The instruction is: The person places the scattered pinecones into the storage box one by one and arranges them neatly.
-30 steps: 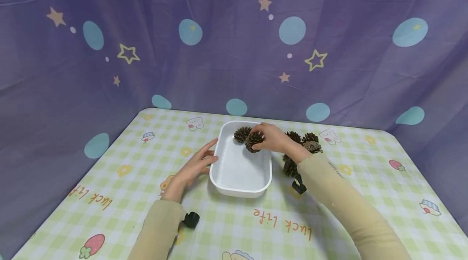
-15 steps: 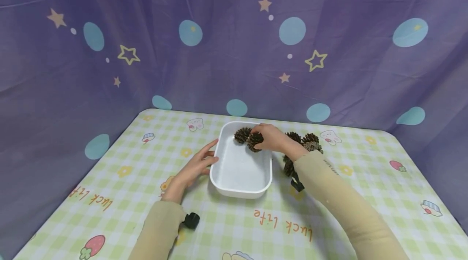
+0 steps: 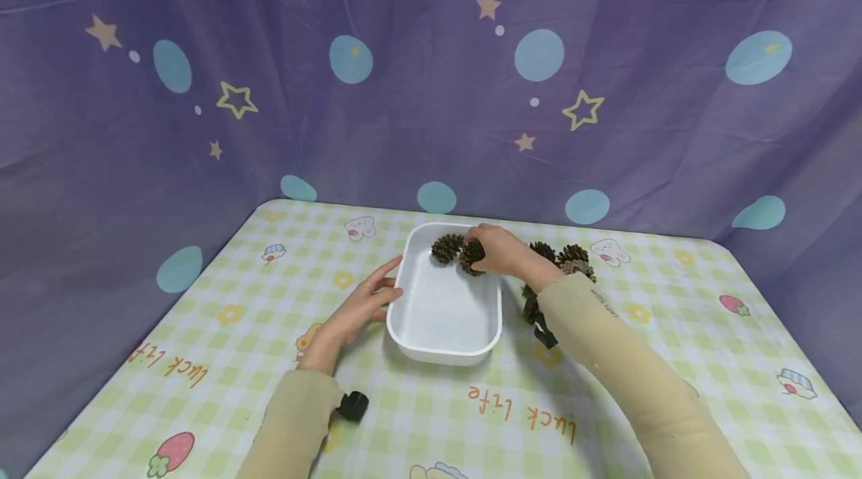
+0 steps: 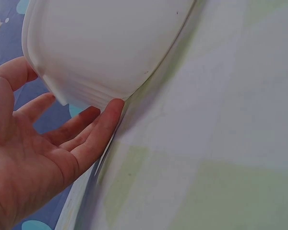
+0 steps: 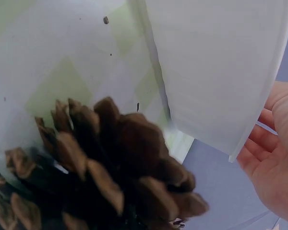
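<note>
A white tray (image 3: pixel 441 354) stands mid-table. My left hand (image 3: pixel 377 292) lies open beside it, straight fingers touching its left wall; in the left wrist view my left hand's fingers (image 4: pixel 103 122) meet the tray wall (image 4: pixel 110 48). My right hand (image 3: pixel 480 251) reaches into the tray's far right corner and grips a brown pine cone (image 3: pixel 470 257). A second pine cone (image 3: pixel 445 247) lies in the tray just left of it. The right wrist view shows the tray's outer wall (image 5: pixel 216 72) and my palm (image 5: pixel 278 163); the held cone is hidden there.
Several loose pine cones (image 3: pixel 564 257) lie on the checked tablecloth (image 3: pixel 236 299) right of the tray, one (image 5: pixel 110 167) close under my right wrist. A purple starred curtain (image 3: pixel 404 90) closes off the back and sides.
My right hand has carried its pine cone slightly back and lower into the tray's far corner, next to the other cone. The left hand has stayed put.
</note>
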Tool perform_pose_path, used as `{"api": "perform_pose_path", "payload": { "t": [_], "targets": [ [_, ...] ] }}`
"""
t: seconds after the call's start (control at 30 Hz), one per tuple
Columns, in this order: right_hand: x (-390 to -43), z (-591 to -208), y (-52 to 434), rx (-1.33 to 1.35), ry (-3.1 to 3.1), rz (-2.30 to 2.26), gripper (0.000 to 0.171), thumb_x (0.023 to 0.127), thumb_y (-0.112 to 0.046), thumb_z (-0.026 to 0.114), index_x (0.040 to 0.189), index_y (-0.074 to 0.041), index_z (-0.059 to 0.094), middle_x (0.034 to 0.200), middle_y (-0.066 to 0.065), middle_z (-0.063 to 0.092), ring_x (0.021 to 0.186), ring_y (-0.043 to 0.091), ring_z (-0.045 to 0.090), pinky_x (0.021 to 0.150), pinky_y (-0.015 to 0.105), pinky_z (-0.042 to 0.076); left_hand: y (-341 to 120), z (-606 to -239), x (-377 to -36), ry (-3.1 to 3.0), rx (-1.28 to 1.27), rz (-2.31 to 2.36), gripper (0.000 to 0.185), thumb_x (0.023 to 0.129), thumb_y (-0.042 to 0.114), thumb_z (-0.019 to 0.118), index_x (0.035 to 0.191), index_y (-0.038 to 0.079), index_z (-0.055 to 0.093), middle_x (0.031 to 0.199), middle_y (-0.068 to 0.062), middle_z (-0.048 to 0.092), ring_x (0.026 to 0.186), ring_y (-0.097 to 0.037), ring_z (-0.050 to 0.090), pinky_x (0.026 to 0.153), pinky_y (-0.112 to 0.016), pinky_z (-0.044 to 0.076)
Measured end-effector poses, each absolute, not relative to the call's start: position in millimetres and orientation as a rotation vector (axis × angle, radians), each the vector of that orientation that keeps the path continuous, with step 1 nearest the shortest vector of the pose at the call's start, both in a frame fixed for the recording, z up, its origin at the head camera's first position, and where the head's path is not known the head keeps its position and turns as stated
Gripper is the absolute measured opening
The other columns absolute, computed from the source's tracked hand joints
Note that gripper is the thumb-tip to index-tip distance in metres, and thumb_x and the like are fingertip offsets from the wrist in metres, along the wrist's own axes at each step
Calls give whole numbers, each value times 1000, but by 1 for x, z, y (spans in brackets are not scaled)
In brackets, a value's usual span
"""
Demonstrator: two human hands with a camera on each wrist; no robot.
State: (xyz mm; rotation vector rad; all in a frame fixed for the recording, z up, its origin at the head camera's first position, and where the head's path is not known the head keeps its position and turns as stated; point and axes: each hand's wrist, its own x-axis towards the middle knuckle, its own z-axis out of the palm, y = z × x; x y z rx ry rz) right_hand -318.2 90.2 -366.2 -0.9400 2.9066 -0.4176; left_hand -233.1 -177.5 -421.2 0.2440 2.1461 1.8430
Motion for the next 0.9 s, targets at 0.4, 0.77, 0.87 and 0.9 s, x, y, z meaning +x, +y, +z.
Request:
{"api": "perform_pose_path", "payload": {
  "t": [0.4,0.77,0.87,0.9],
  "targets": [
    [-323,-366,88,-907,2946,-375,47,79,-14,70,122,-6,55,119,14,51,107,27,53,90,38,47,-177,-422,-233,2145,238,1846,57,93,24,52,142,37,25,131,-15,42,109,-31,53,82,-39,53],
    [-323,-369,86,-842,2960,-330,50,82,-18,68,127,-7,50,124,14,51,107,28,54,87,38,49,-177,-423,-233,2142,246,1844,58,93,25,52,142,37,25,130,-16,41,109,-32,52,82,-39,53],
    [-323,-369,85,-832,2957,-325,51,82,-18,67,128,-7,49,125,14,50,106,28,54,87,39,49,-177,-422,-233,2142,249,1849,58,92,26,52,142,37,25,130,-16,41,110,-33,52,81,-39,53],
    [-323,-369,86,-830,2955,-325,51,83,-18,67,129,-7,48,125,14,50,107,28,54,87,39,49,-177,-422,-233,2143,249,1851,58,92,26,53,142,37,25,130,-16,41,110,-33,52,81,-39,53]
  ]
}}
